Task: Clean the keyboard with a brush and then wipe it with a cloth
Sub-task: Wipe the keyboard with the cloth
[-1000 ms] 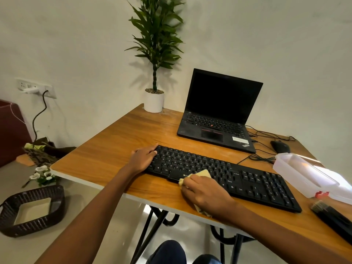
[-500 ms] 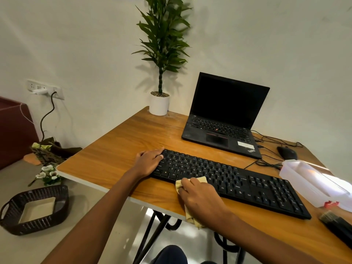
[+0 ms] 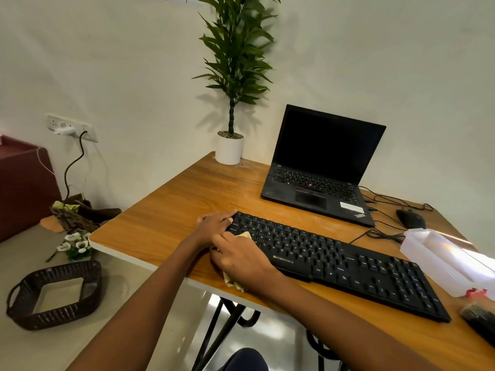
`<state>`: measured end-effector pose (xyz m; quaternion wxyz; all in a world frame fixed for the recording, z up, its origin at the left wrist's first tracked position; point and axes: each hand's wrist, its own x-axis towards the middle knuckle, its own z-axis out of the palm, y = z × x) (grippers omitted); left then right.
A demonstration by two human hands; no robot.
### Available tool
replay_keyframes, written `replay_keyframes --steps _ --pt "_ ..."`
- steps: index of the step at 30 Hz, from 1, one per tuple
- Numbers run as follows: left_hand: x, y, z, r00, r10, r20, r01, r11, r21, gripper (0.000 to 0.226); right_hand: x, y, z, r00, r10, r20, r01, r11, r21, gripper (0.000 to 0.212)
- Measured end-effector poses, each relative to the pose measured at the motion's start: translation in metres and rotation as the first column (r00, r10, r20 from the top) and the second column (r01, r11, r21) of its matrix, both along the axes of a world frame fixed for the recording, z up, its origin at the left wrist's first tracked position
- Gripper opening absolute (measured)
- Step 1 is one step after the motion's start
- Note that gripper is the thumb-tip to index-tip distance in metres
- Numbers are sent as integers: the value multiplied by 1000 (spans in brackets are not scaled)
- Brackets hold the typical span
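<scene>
At centre frame, the right hand [image 3: 241, 257] presses the yellow cloth [image 3: 245, 235], fingers fairly flat, onto the left end of the black keyboard [image 3: 348, 266], which lies on the table [image 3: 166, 218]. Just beside it, the left hand [image 3: 214, 223] rests with relaxed fingers on that same corner, apparently steadying it. From the cloth, the keyboard's long axis runs toward the lower right of the frame, so the next wipe probably sweeps that way.

Your right hand [image 3: 241, 259] covers most of the cloth [image 3: 235, 283]; only two scraps show. The brush [image 3: 479, 321] at lower right and the plant [image 3: 235, 49] up top run past the frame.
</scene>
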<state>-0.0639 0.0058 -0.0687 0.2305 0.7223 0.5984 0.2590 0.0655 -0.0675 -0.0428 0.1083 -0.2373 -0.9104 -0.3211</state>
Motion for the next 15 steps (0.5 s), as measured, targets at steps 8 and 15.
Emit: replay_keyframes --steps 8,15 --pt "3 -5 2 1000 13 3 -13 1000 23 40 58 -22 -2 990 -125 -60 112 978 -178 10" --pt "3 -5 0 999 -9 34 8 1000 23 39 63 -25 0 992 -125 -35 118 981 -153 16"
